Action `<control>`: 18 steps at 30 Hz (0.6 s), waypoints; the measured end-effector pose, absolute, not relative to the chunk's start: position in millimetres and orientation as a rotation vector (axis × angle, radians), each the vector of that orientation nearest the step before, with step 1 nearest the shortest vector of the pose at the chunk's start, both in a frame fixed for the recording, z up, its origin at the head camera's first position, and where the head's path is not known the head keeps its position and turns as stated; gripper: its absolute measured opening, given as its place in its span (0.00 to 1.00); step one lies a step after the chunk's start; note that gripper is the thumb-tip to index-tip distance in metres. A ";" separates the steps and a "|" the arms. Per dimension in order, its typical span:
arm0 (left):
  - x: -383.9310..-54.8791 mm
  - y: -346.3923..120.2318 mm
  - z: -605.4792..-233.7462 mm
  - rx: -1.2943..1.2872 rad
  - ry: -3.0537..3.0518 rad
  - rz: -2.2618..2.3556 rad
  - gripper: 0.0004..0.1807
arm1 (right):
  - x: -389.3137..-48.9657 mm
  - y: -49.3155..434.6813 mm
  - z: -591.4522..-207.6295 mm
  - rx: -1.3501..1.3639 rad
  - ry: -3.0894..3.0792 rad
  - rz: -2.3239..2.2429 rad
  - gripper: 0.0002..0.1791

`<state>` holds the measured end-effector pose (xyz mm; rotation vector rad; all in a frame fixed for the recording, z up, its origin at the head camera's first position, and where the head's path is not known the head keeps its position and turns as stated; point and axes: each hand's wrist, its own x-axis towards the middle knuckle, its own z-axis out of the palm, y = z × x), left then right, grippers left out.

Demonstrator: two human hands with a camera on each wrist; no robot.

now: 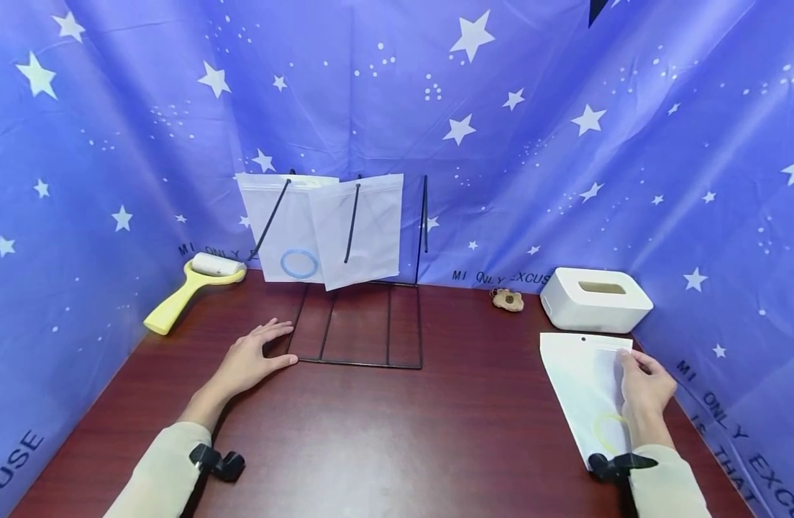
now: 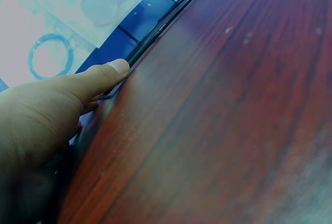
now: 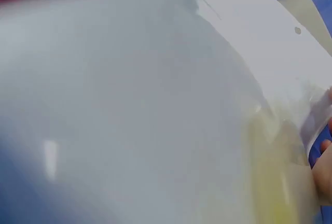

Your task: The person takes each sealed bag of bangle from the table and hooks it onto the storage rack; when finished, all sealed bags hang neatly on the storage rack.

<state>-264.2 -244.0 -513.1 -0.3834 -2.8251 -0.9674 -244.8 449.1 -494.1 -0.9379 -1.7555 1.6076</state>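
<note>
My right hand (image 1: 647,392) pinches the upper right edge of a white zip pouch (image 1: 581,381), which has a hang hole in its top strip and a yellow ring (image 1: 609,433) showing through. The pouch's sheet fills most of the right wrist view. My left hand (image 1: 248,360) rests at the front left corner of a black wire rack (image 1: 358,364), thumb on the wire and fingers extended along its left side. On the rack's hooks hang a pouch with a blue ring (image 1: 300,264) and, overlapping it, another white pouch (image 1: 377,223).
A yellow-handled roller (image 1: 173,306) lies at the back left. At the back right stands a white tissue box (image 1: 585,309), just behind the held pouch, with a small tan flower-shaped item (image 1: 508,300) beside it. A blue star-patterned curtain (image 1: 397,108) encloses the brown table (image 1: 436,439).
</note>
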 end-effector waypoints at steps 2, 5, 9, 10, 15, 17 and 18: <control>-264.1 -242.7 -512.1 -0.380 -2.828 -0.971 0.38 | -243.2 444.3 -493.9 -0.923 -1.717 1.642 0.07; -264.0 -241.8 -511.0 -0.378 -2.836 -0.966 0.38 | -241.1 434.3 -492.8 -0.876 -1.651 1.704 0.06; -263.7 -242.4 -510.9 -0.375 -2.838 -0.965 0.38 | -240.0 417.7 -488.4 -0.796 -1.559 1.818 0.04; -263.4 -242.5 -510.7 -0.376 -2.836 -0.968 0.38 | -240.2 413.1 -486.7 -0.774 -1.535 1.846 0.04; -262.2 -243.8 -511.5 -0.368 -2.834 -0.970 0.37 | -242.7 387.7 -477.4 -0.665 -1.486 1.937 0.08; -262.1 -243.9 -512.6 -0.365 -2.830 -0.975 0.38 | -243.4 377.3 -472.5 -0.618 -1.475 1.970 0.08; -262.2 -243.9 -513.1 -0.365 -2.828 -0.976 0.38 | -243.7 371.8 -469.7 -0.601 -1.474 1.981 0.08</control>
